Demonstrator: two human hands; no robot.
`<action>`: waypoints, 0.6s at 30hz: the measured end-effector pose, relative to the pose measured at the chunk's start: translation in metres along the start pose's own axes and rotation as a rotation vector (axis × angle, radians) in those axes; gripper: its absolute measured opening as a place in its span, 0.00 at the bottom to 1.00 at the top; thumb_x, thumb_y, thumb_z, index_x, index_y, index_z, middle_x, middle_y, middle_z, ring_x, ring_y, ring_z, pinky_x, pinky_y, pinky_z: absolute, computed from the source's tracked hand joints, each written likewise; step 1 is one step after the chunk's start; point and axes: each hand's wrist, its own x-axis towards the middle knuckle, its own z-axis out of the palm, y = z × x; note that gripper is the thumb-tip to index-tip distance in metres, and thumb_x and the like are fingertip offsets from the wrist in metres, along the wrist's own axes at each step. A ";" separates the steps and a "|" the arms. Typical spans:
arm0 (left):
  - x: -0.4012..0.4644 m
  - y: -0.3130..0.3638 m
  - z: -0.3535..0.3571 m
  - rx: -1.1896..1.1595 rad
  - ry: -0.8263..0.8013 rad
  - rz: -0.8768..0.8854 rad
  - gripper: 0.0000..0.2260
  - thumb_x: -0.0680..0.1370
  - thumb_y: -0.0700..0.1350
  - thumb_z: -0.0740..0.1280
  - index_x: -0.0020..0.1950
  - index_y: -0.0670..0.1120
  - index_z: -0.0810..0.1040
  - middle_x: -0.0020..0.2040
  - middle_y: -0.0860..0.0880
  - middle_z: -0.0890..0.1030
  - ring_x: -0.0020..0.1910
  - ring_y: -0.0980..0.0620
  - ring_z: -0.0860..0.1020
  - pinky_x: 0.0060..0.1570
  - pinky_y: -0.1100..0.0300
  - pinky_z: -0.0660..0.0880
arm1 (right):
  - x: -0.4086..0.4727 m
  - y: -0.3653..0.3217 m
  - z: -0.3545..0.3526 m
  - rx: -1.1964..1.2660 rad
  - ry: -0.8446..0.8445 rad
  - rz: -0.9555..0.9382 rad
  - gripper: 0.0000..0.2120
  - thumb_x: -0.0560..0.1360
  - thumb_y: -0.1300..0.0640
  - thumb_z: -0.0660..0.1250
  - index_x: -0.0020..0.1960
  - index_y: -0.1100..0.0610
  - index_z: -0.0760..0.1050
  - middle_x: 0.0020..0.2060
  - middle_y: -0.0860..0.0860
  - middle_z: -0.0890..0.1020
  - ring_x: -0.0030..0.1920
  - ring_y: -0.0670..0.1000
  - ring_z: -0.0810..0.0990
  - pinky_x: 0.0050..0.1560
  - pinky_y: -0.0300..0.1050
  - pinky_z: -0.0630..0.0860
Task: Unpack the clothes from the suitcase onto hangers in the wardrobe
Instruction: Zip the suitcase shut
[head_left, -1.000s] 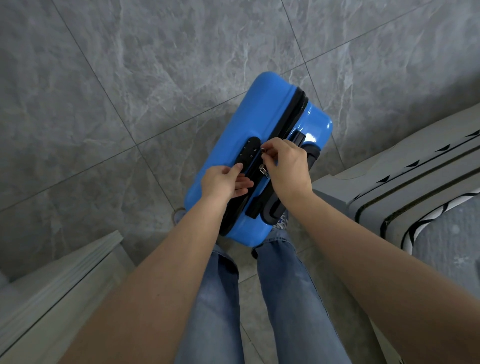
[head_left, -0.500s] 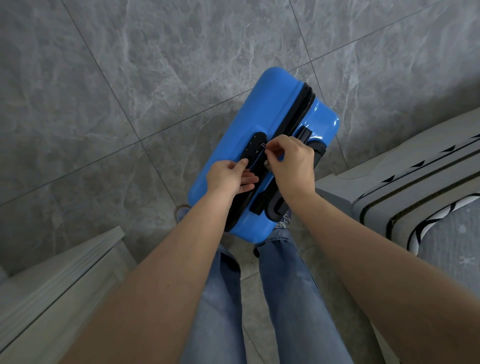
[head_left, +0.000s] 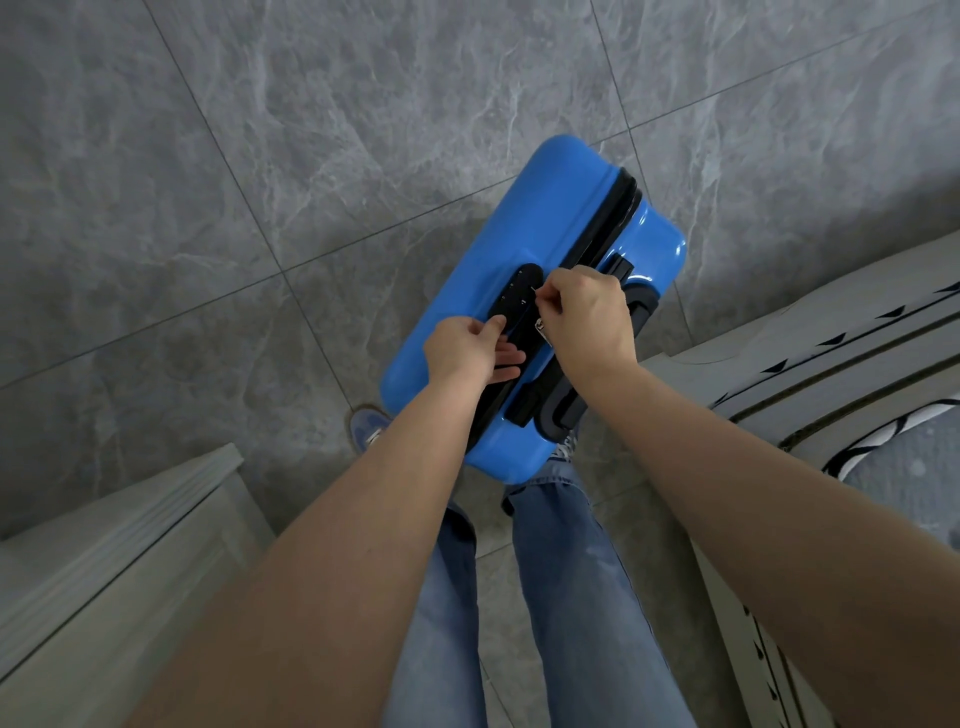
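Observation:
A bright blue hard-shell suitcase (head_left: 519, 249) stands closed on the grey tiled floor in front of my legs, its black zipper seam and black lock panel (head_left: 511, 299) facing up. My left hand (head_left: 467, 351) rests on the suitcase beside the lock panel, thumb on the panel's edge and fingers laid across the seam. My right hand (head_left: 584, 317) pinches a small zipper pull at the lock; a second metal pull hangs below its fingers. The black carry handle (head_left: 569, 410) lies just under my right wrist. No clothes, hangers or wardrobe interior are visible.
A pale grey furniture edge (head_left: 119, 545) fills the lower left corner. On the right lies a bed with grey bedding trimmed in black (head_left: 831, 364). Grey marble-look floor tiles (head_left: 311, 156) spread beyond the suitcase. My blue shoe (head_left: 366, 423) shows by the case's near corner.
My right hand has shifted slightly up along the seam while pinching the zipper pull. My left hand stays beside the lock. The view has drifted a little.

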 end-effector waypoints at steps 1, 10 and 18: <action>0.000 0.000 0.000 -0.002 0.000 0.003 0.12 0.82 0.44 0.65 0.42 0.38 0.76 0.36 0.41 0.81 0.27 0.54 0.82 0.25 0.61 0.78 | 0.000 0.001 -0.001 0.013 0.002 -0.006 0.07 0.78 0.63 0.66 0.48 0.64 0.82 0.43 0.57 0.83 0.42 0.57 0.81 0.43 0.54 0.80; -0.004 0.004 0.001 -0.043 -0.025 -0.035 0.12 0.82 0.43 0.65 0.41 0.38 0.75 0.38 0.40 0.80 0.30 0.50 0.82 0.25 0.59 0.79 | -0.020 0.007 -0.006 0.139 0.092 -0.019 0.09 0.73 0.65 0.73 0.53 0.61 0.84 0.44 0.55 0.83 0.42 0.47 0.79 0.47 0.31 0.72; -0.007 0.005 0.000 -0.059 -0.067 -0.045 0.10 0.82 0.43 0.64 0.48 0.36 0.75 0.44 0.39 0.80 0.36 0.48 0.83 0.28 0.58 0.81 | -0.056 0.015 0.003 0.098 0.067 0.006 0.09 0.72 0.62 0.75 0.50 0.63 0.78 0.48 0.56 0.77 0.44 0.52 0.77 0.48 0.44 0.77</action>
